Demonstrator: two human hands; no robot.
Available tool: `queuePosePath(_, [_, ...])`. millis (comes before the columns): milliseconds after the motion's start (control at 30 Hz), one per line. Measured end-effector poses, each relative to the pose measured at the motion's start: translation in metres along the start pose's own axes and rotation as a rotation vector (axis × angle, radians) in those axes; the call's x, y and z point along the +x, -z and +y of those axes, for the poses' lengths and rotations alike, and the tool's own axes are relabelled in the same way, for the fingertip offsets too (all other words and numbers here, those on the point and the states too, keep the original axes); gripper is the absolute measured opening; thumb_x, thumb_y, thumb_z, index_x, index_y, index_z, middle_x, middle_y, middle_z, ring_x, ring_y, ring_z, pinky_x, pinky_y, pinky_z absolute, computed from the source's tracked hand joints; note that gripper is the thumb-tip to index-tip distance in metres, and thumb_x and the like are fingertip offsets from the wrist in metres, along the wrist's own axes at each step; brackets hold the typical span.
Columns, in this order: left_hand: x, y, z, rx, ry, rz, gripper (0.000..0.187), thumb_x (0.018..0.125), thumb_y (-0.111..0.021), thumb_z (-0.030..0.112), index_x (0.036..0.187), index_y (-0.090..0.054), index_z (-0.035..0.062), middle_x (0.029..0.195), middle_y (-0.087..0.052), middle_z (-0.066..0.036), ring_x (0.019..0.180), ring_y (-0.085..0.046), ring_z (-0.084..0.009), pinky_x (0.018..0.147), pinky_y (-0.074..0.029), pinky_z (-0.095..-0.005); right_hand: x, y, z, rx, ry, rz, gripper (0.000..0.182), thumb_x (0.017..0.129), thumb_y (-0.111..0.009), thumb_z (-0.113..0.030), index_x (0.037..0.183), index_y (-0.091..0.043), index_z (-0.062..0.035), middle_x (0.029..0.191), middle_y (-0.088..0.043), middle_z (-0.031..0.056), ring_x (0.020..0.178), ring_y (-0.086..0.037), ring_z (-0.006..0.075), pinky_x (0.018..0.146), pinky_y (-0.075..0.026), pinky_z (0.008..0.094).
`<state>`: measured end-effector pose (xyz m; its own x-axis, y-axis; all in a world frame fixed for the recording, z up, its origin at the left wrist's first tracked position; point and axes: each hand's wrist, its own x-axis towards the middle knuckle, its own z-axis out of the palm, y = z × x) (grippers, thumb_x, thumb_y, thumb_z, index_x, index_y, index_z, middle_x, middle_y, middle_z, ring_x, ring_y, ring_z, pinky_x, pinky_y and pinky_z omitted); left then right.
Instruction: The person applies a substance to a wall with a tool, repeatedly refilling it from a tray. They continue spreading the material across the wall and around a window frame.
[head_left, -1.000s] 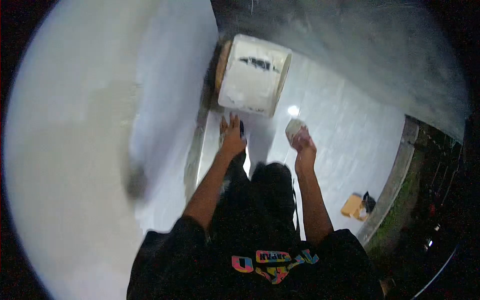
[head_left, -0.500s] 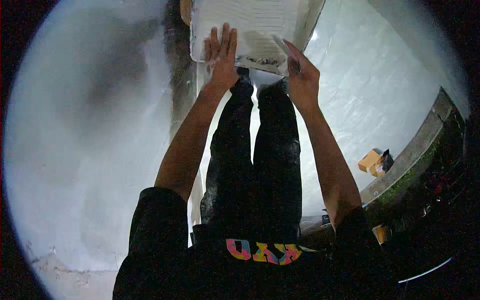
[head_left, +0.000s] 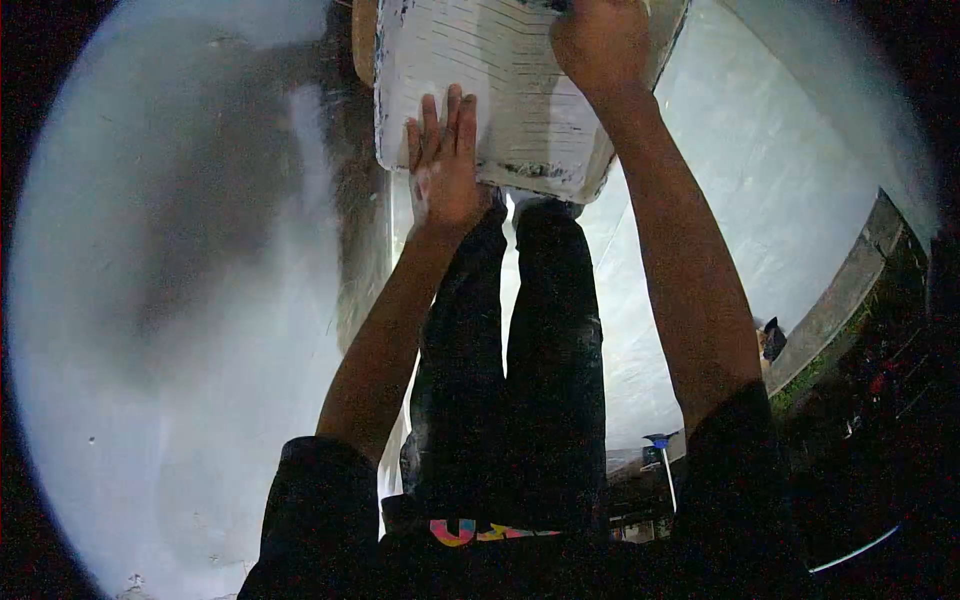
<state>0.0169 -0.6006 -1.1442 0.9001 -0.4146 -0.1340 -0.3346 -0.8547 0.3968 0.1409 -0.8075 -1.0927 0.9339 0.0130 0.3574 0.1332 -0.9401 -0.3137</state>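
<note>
A white ribbed tray, crusted with pale and dark residue along its rim, lies at the top of the head view above my shoes. My left hand rests on its near left part, fingers stretched out flat against the surface and pale smears on the skin. Higher up, over the far right part of the tray, my right hand is closed. It grips what looks like a thin flat scraper, now mostly hidden by the hand and the frame's top edge.
To the left stands a broad pale wall with a darker grey patch. Smooth whitish floor spreads to the right, bounded by a concrete edge with dark ground beyond. A dark object lies beside that edge, partly behind my right arm.
My right hand has moved up and away across the tray with the scraper. The tray and my left hand appear lower in the view, and my left hand still lies on the tray.
</note>
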Motion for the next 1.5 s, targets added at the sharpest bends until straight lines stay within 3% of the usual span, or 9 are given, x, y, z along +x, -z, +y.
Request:
queuePosePath(300, [0.002,-0.005,0.006,-0.104,0.018,0.051,0.093,0.084,-0.063,0.053,0.153,-0.028,0.0019,0.162,-0.024,-0.019,0.150,-0.014,-0.0434,0.119,-0.012,-0.0591,-0.019,-0.021,-0.008,-0.201,0.042,-0.099,0.046,0.074,-0.061,-0.002,0.120,-0.063,-0.0020,0.119,-0.065,0.0186,0.117,-0.055,0.0375,0.098,-0.042,0.0520])
queuePosePath(433, [0.002,-0.002,0.005,-0.111,0.012,-0.003,0.092,0.082,-0.064,0.049,0.153,-0.030,0.0008,0.162,-0.023,-0.019,0.151,-0.013,-0.0440,0.119,-0.011,-0.0600,-0.022,-0.015,-0.005,-0.144,0.063,-0.149,0.057,0.072,-0.065,0.002,0.126,-0.065,-0.0159,0.115,-0.068,0.0155,0.106,-0.064,0.0357,0.099,-0.047,0.0502])
queuePosePath(500, [0.001,-0.005,0.006,-0.188,0.016,0.060,0.092,0.075,-0.072,0.019,0.154,-0.026,0.0017,0.163,-0.020,-0.016,0.152,-0.011,-0.0408,0.121,-0.010,-0.0595,-0.006,-0.017,0.013,0.045,0.074,-0.132,0.053,0.067,-0.067,0.000,0.118,-0.068,-0.0130,0.106,-0.071,0.0110,0.106,-0.064,0.0338,0.096,-0.047,0.0506])
queuePosePath(600, [0.001,-0.011,0.006,-0.155,0.033,0.073,0.089,0.075,-0.073,0.018,0.152,-0.030,0.0008,0.162,-0.023,-0.018,0.151,-0.014,-0.0415,0.120,-0.011,-0.0602,0.035,-0.004,-0.003,0.013,-0.016,-0.218,0.045,0.075,-0.062,-0.003,0.121,-0.063,-0.0028,0.117,-0.065,0.0181,0.114,-0.057,0.0376,0.099,-0.041,0.0519])
queuePosePath(867, [-0.001,-0.003,0.009,-0.103,0.001,0.104,0.087,0.077,-0.071,0.021,0.151,-0.032,-0.0011,0.161,-0.025,-0.020,0.150,-0.015,-0.0434,0.120,-0.010,-0.0588,0.001,-0.013,-0.009,-0.185,0.196,-0.013,0.049,0.068,-0.066,0.001,0.115,-0.069,-0.0115,0.098,-0.072,0.0131,0.097,-0.066,0.0363,0.088,-0.051,0.0495])
queuePosePath(933, [0.001,0.002,0.010,-0.056,-0.020,0.078,0.090,0.077,-0.070,0.027,0.152,-0.029,-0.0019,0.162,-0.022,-0.022,0.151,-0.012,-0.0449,0.121,-0.006,-0.0574,0.010,-0.005,-0.002,-0.063,-0.019,-0.271,0.050,0.069,-0.066,0.001,0.117,-0.067,-0.0123,0.102,-0.070,0.0154,0.100,-0.065,0.0358,0.090,-0.050,0.0498])
queuePosePath(1133, [-0.002,0.006,0.018,-0.168,0.088,-0.015,0.085,0.077,-0.070,0.010,0.152,-0.030,0.0013,0.161,-0.027,-0.018,0.151,-0.015,-0.0403,0.120,-0.012,-0.0594,0.021,-0.021,0.008,-0.027,-0.045,-0.264,0.038,0.078,-0.064,-0.007,0.116,-0.067,-0.0032,0.116,-0.066,0.0215,0.115,-0.058,0.0368,0.101,-0.042,0.0479])
queuePosePath(1200, [0.000,-0.002,0.016,-0.196,0.035,0.126,0.087,0.076,-0.069,0.010,0.153,-0.029,0.0013,0.162,-0.025,-0.017,0.151,-0.014,-0.0401,0.120,-0.011,-0.0590,-0.010,-0.026,0.003,-0.262,0.075,-0.273,0.055,0.071,-0.069,-0.005,0.125,-0.061,-0.0139,0.110,-0.068,0.0152,0.114,-0.060,0.0326,0.100,-0.041,0.0529])
queuePosePath(1500, [0.000,-0.001,0.011,-0.167,0.000,0.107,0.093,0.073,-0.070,0.010,0.154,-0.026,0.0005,0.163,-0.021,-0.016,0.151,-0.014,-0.0412,0.121,-0.011,-0.0582,0.019,0.028,0.004,-0.056,-0.046,-0.583,0.048,0.073,-0.063,0.000,0.117,-0.072,-0.0169,0.100,-0.072,0.0186,0.090,-0.069,0.0362,0.085,-0.054,0.0462])
